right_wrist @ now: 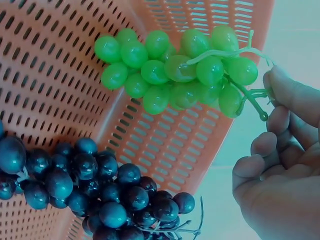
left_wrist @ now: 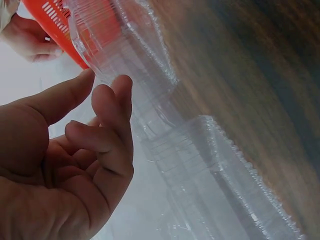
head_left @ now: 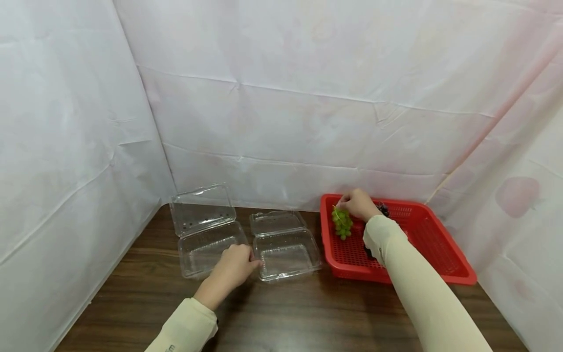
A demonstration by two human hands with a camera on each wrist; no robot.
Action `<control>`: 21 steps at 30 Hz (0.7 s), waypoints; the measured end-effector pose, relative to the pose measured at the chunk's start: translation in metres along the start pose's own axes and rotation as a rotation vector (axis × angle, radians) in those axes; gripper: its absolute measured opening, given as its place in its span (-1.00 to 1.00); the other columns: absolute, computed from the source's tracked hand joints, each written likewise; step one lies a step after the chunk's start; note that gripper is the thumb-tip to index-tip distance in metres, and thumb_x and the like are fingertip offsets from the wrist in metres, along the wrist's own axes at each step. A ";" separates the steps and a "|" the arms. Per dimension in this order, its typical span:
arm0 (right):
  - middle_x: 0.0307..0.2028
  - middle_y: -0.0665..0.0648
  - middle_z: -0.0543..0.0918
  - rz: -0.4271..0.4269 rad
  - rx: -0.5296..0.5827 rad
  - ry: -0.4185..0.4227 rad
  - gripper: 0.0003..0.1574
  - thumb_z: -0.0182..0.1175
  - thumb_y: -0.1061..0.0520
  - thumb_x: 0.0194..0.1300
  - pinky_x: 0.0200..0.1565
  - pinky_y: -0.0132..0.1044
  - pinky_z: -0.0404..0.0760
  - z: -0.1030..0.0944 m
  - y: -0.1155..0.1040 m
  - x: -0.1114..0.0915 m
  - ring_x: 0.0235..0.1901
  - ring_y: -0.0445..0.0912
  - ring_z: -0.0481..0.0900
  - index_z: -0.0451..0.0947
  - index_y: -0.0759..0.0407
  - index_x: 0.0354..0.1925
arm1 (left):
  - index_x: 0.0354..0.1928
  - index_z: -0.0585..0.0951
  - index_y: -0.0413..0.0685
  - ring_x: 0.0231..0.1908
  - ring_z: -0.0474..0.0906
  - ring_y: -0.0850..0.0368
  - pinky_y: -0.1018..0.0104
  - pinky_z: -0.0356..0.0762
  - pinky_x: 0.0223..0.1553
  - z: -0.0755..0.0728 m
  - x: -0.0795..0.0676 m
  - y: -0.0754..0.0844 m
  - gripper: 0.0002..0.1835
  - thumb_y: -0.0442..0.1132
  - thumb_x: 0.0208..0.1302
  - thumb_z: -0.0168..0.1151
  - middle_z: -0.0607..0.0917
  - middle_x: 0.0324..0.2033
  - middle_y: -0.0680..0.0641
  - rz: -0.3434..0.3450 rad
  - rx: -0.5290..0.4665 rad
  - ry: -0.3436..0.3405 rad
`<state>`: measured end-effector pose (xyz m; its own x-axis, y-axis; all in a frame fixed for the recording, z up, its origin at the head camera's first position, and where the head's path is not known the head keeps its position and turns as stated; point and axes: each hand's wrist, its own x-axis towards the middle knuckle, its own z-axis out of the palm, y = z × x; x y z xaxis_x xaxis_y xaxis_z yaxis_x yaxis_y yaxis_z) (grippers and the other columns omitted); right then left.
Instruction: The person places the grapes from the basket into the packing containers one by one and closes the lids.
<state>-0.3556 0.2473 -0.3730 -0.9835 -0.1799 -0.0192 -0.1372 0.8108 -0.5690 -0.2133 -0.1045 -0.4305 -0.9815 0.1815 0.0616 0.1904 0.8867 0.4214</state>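
Observation:
My right hand (head_left: 358, 204) pinches the thin stem of a bunch of green grapes (right_wrist: 180, 70) between thumb and forefinger. The bunch hangs inside the red basket (head_left: 448, 274), near its left wall. Below it in the right wrist view lie dark grapes (right_wrist: 115, 195); in the head view my arm hides most of them. My left hand (head_left: 235, 264) hovers between two clear plastic boxes, its fingers loosely bent and thumb apart from them. The thumb tip is at the left rim of the right box (head_left: 288, 252); whether it touches cannot be told. The left box (head_left: 189, 256) is behind the hand.
Both clear boxes have their lids folded back toward the wall, such as the left lid (head_left: 202, 208). Everything stands on a dark wooden table (head_left: 281, 318). Pale hanging sheets (head_left: 281, 98) close off the back and both sides.

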 end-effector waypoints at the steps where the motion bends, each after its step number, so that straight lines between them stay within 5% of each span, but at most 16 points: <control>1: -0.28 0.21 0.67 0.002 0.017 0.004 -0.77 0.16 0.10 0.33 -0.44 -0.23 0.39 -0.001 0.001 0.000 -0.51 -0.04 0.38 0.70 0.20 -0.27 | -0.68 0.51 0.05 -0.66 0.37 0.16 0.31 0.32 -0.60 0.000 0.000 -0.001 -0.65 0.02 0.13 0.34 0.48 -0.73 0.13 0.004 -0.010 -0.003; 11: -0.03 0.20 0.61 0.015 0.179 0.016 -0.73 0.17 0.05 0.32 -0.09 -0.06 0.50 -0.005 0.007 0.000 -0.04 0.09 0.52 0.67 0.18 -0.15 | -0.70 0.57 -0.01 -0.78 0.35 0.24 0.34 0.32 -0.68 0.003 0.001 -0.007 -0.61 -0.04 0.27 0.21 0.45 -0.85 0.16 0.054 -0.110 -0.045; 21: -0.04 0.16 0.58 0.008 0.335 0.050 -0.69 0.20 -0.01 0.30 0.07 0.03 0.41 -0.011 0.004 -0.001 0.01 0.07 0.45 0.66 0.18 -0.14 | -0.66 0.59 -0.03 -0.78 0.42 0.25 0.35 0.39 -0.69 0.005 0.007 -0.008 -0.65 -0.09 0.29 0.19 0.55 -0.79 0.11 0.020 -0.183 -0.073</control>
<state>-0.3564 0.2571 -0.3658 -0.9900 -0.1403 0.0107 -0.0913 0.5826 -0.8076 -0.2214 -0.1079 -0.4377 -0.9721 0.2345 0.0085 0.1960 0.7916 0.5788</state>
